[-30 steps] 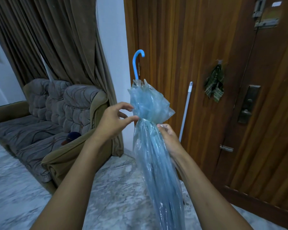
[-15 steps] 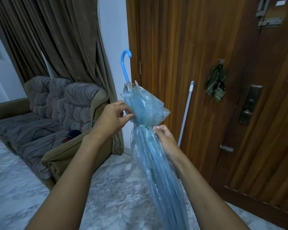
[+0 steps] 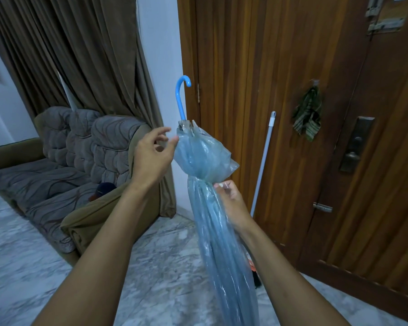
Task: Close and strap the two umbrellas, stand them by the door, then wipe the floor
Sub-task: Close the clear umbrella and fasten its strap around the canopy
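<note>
The folded translucent blue plastic umbrella point(image 3: 219, 222) runs out of the picture at the bottom edge, so its tip is cut off. The right hand point(image 3: 231, 203) sits behind the canopy folds; its fingers are mostly hidden, and the small pale thing pinched at its fingertips is too small to tell. Low behind the umbrella an orange and black object point(image 3: 253, 271) shows only as a sliver. The dark rounded item point(image 3: 105, 188) on the grey patterned sofa point(image 3: 64, 161) is half hidden by the armrest.

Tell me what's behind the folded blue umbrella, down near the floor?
Behind the umbrella, a white pole leans on the wooden door. Something orange and black peeks out low; the canopy covers the rest.
</note>
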{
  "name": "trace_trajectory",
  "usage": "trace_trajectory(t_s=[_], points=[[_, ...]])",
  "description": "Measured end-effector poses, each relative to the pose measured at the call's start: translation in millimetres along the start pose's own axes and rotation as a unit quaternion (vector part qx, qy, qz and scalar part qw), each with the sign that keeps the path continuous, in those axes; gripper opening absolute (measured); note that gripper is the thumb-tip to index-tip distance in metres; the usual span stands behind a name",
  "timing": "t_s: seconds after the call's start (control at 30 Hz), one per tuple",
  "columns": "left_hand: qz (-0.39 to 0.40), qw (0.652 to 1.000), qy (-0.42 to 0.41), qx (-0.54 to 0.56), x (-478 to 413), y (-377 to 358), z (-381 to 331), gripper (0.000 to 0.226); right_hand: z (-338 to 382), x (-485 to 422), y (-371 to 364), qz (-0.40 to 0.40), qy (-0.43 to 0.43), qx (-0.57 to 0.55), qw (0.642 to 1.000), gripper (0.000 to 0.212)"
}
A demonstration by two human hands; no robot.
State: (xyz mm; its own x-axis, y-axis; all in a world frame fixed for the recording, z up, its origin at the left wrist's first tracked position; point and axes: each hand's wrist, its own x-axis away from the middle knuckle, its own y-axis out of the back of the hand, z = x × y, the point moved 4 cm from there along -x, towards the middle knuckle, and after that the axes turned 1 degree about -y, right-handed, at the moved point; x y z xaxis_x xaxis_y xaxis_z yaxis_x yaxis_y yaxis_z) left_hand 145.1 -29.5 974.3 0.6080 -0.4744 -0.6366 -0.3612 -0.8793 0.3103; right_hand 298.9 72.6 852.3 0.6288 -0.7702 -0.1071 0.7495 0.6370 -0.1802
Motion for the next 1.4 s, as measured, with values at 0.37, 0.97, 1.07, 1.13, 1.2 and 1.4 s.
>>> trace_trajectory(t_s=[0.37, 0.97, 1.07, 1.13, 1.2, 1.4], points=[[0.046, 0.993, -0.065, -0.081, 25.8, -26.0, -6.7, 0.012, 2.5, -6.8, -9.9, -0.016, 0.070, 0.021, 0.997, 0.017], [-0.008, 0.987, -0.034, -0.160, 48.0, -44.9, -9.2, 0.040, -5.4, -3.4, -7.2, -0.091, 0.116, 0.077, 0.986, 0.022], [-0.019, 0.987, -0.025, -0.155, 40.1, -42.5, -3.2, 0.022, -4.4, 0.7, -12.9, -0.077, 0.135, 0.092, 0.984, 0.021], [-0.021, 0.989, -0.018, -0.143, 36.8, -41.6, 1.3, 0.018, -3.3, 4.5, -14.7, -0.078, 0.151, 0.103, 0.980, 0.021], [-0.033, 0.993, 0.004, -0.118, 33.1, -39.4, 4.3, 0.019, 0.4, 7.5, -17.0, -0.080, 0.164, 0.111, 0.977, 0.022], [-0.040, 0.998, -0.017, -0.054, 28.0, -29.9, -4.5, 0.031, 4.2, 2.9, -17.0, -0.090, 0.159, 0.114, 0.977, 0.021]])
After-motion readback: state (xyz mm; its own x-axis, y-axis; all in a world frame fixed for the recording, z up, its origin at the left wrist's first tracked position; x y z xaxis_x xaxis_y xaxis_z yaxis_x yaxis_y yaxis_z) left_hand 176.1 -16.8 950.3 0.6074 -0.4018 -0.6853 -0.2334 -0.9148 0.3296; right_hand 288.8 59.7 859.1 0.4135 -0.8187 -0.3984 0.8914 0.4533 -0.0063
